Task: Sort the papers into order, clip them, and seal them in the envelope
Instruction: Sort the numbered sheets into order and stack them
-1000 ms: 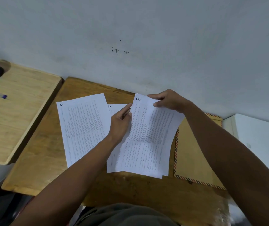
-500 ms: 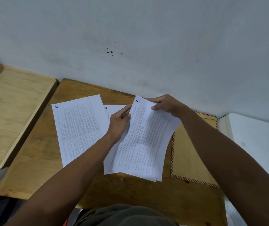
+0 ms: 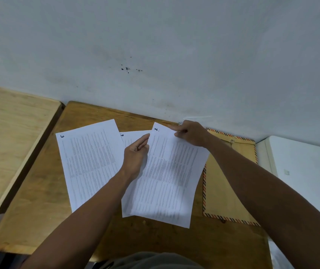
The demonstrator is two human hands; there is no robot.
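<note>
On the desk (image 3: 38, 220), my right hand (image 3: 191, 133) pinches the top sheet's (image 3: 166, 177) far edge, my left hand (image 3: 135, 156) its left edge; the envelope (image 3: 229, 183) lies just right, lengthwise alongside.

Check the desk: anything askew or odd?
Nothing damaged. The papers are unsorted: one sheet lies apart at the left, while both hands, left hand and right hand, hold the other sheets, fanned unevenly.
</note>
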